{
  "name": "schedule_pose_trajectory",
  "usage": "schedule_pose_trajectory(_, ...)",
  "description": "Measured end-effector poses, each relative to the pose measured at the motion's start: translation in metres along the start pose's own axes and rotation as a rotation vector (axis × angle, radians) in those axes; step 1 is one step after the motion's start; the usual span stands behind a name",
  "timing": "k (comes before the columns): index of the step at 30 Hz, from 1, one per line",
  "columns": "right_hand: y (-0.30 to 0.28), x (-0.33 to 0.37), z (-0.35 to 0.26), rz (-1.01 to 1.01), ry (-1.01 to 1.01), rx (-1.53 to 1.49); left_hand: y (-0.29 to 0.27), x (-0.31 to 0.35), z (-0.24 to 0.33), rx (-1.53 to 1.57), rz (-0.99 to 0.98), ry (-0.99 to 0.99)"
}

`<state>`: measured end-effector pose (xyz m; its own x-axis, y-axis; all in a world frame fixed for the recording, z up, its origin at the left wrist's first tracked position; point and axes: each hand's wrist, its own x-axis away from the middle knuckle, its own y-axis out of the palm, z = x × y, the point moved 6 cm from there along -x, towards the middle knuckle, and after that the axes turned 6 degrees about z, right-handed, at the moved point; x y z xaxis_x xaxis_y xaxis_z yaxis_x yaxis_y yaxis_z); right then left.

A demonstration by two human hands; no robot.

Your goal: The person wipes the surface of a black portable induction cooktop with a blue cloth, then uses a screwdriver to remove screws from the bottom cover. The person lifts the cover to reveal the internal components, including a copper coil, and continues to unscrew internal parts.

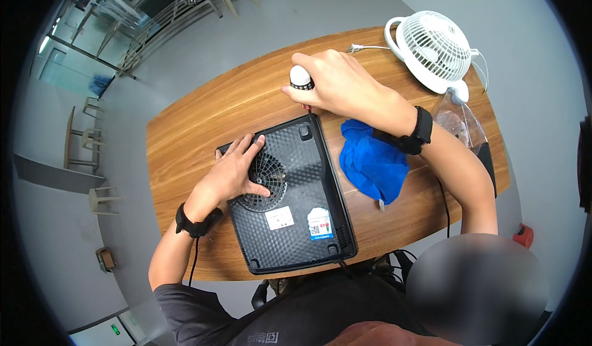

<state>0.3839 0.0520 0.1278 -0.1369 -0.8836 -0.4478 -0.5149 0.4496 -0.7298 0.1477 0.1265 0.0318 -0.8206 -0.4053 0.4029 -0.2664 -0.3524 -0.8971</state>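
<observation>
An upside-down induction cooker (295, 189) lies on the wooden table in front of me, its black textured underside up, with a round fan grille (271, 185), small feet and two stickers. My left hand (237, 167) rests spread on that underside, thumb across the grille and fingers toward the far left corner. My right hand (330, 84) is closed round a screwdriver (301, 78) with a white-capped, dark and red handle. The screwdriver stands roughly upright over the cooker's far right corner. Its tip is too small to make out, so I cannot tell whether it sits in a screw.
Right of the cooker lies a crumpled blue cloth (373, 161), under my right forearm. A white fan (435, 47) stands at the table's far right, its plug (354, 48) lying near the far edge. A clear plastic bag (459, 124) is beside my right arm. Thin cables hang from both wrist straps.
</observation>
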Motion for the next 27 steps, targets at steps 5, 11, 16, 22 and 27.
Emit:
schedule_pose_trajectory(5, -0.005, -0.001, -0.002, -0.111, -0.031, -0.074, -0.001, 0.0, 0.0, -0.005, 0.002, -0.007)
schedule_pose_trajectory(11, -0.009, -0.004, 0.009, -0.166, 0.02, -0.13, -0.004, 0.0, 0.003, -0.012, 0.01, -0.008)
schedule_pose_trajectory(16, -0.007, -0.004, 0.009, -0.154, -0.068, -0.068, -0.003, -0.001, 0.003, -0.005, 0.003, -0.02)
schedule_pose_trajectory(22, -0.008, -0.008, 0.007, -0.224, -0.08, -0.053, -0.003, -0.001, 0.003, 0.001, 0.002, -0.008)
schedule_pose_trajectory(27, 0.001, -0.017, 0.001, -0.389, -0.156, 0.009, 0.0, -0.001, 0.003, -0.004, 0.005, -0.019)
